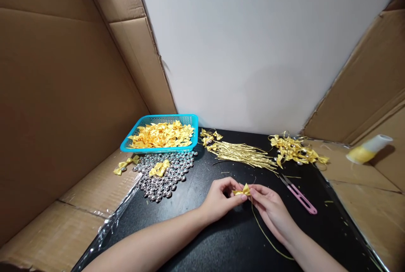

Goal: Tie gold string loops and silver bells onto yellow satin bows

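Observation:
Near the middle of the black table, my left hand [223, 198] pinches a small yellow ribbon bow [246, 189] between thumb and fingers. My right hand [268, 204] closes on the bow's right side, its thumb and fingertips touching it. From between the hands a thin gold cord [264, 234] hangs down and curves right under the right wrist. What the fingertips cover behind the bow is hidden. To the right of my right hand lies a pair of pink-handled snips [299, 196].
A blue basket [126, 149] of yellow bows stands at the back left. Silver beads [164, 185] spread before it, with loose bows on top. Cut gold cords [245, 155] lie at the back; bows with cords and beads [294, 149] are piled right. A yellow-white cone [368, 149] rests on cardboard.

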`<action>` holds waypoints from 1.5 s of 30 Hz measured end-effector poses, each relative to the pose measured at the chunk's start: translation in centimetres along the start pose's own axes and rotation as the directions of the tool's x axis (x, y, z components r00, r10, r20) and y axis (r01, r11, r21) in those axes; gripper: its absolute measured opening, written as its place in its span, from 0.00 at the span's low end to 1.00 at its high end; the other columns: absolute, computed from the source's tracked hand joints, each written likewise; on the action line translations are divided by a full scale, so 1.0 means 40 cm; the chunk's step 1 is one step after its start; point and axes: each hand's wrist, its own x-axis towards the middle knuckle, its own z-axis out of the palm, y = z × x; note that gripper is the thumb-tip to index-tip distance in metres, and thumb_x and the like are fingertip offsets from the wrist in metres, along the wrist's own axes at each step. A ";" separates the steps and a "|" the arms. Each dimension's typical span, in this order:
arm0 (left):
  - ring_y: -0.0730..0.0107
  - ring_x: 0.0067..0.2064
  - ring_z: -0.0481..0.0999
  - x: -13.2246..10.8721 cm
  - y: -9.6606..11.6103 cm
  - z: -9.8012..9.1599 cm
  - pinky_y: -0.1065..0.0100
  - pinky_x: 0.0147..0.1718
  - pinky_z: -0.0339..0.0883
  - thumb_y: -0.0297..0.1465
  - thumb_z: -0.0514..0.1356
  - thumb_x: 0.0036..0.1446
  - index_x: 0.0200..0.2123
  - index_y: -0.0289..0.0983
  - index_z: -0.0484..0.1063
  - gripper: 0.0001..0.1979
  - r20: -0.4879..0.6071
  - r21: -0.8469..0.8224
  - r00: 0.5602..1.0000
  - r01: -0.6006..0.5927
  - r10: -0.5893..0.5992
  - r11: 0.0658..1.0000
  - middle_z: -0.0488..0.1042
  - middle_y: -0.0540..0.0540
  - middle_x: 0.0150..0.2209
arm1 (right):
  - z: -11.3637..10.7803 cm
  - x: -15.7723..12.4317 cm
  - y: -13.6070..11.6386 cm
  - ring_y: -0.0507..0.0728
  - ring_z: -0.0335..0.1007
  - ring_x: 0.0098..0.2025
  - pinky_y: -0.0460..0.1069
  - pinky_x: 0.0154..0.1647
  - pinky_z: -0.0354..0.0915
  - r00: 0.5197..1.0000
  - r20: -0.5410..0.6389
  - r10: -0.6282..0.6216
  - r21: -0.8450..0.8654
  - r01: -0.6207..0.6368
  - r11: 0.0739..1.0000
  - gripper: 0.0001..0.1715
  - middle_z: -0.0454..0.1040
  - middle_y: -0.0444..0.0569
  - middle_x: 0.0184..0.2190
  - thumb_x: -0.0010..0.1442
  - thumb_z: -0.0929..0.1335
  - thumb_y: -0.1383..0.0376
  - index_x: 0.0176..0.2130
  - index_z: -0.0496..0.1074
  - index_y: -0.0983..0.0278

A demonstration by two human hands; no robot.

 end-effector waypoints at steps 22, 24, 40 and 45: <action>0.74 0.26 0.68 0.001 -0.005 -0.005 0.71 0.28 0.60 0.40 0.65 0.51 0.26 0.32 0.71 0.15 -0.015 0.062 0.997 0.074 -0.073 0.995 0.75 0.46 0.25 | 0.000 -0.001 0.004 0.55 0.71 0.40 0.49 0.48 0.63 0.999 0.036 -0.020 -0.034 0.021 0.999 0.16 0.79 0.49 0.30 0.40 0.79 0.57 0.29 0.81 0.63; 0.74 0.26 0.68 -0.001 0.002 -0.004 0.71 0.28 0.60 0.40 0.65 0.52 0.27 0.32 0.71 0.16 -0.005 0.068 0.997 0.078 -0.078 0.995 0.74 0.46 0.25 | -0.002 -0.002 0.004 0.55 0.71 0.39 0.49 0.47 0.63 0.999 0.049 -0.011 -0.042 0.013 0.999 0.15 0.79 0.49 0.30 0.41 0.79 0.57 0.29 0.81 0.63; 0.77 0.24 0.64 -0.003 0.007 -0.005 0.73 0.26 0.57 0.41 0.65 0.52 0.32 0.34 0.68 0.16 0.010 0.029 0.998 0.055 -0.056 0.998 0.65 0.55 0.20 | 0.004 -0.011 0.006 0.54 0.69 0.35 0.48 0.41 0.63 0.990 0.121 -0.069 -0.136 0.085 0.987 0.12 0.78 0.48 0.29 0.47 0.77 0.57 0.27 0.80 0.64; 0.77 0.24 0.64 -0.007 0.013 -0.007 0.73 0.26 0.58 0.39 0.63 0.55 0.31 0.34 0.69 0.13 0.019 0.098 0.999 0.029 -0.031 0.995 0.66 0.54 0.21 | 0.005 -0.007 0.008 0.53 0.70 0.35 0.48 0.42 0.64 0.992 0.091 -0.082 -0.107 0.092 0.990 0.11 0.79 0.47 0.29 0.44 0.78 0.59 0.27 0.80 0.64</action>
